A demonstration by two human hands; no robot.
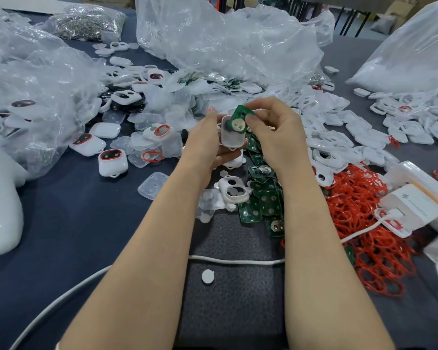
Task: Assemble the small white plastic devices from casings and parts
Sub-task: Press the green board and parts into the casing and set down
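- Green circuit board point(242, 113) up off the table, pinched at its edge between thumb and forefinger of the right hand point(276, 132). A round white part sits on its face.
- White casing point(232, 138) lies cradled in the left hand point(208, 142), fingers curled round its far side, hollow side up.
- The board's lower edge meets the casing's top end (seated or not, I cannot tell).
- Both hands are close together, mid-air, above the parts.
- Below them lies a heap of green boards point(262, 198), with a two-holed white shell point(232, 192) just beside it.
- Red rings point(359, 223) are piled to the right, and finished devices point(110, 161) stand on the left.
- A white cable point(238, 260) crosses the dark mat point(233, 299).
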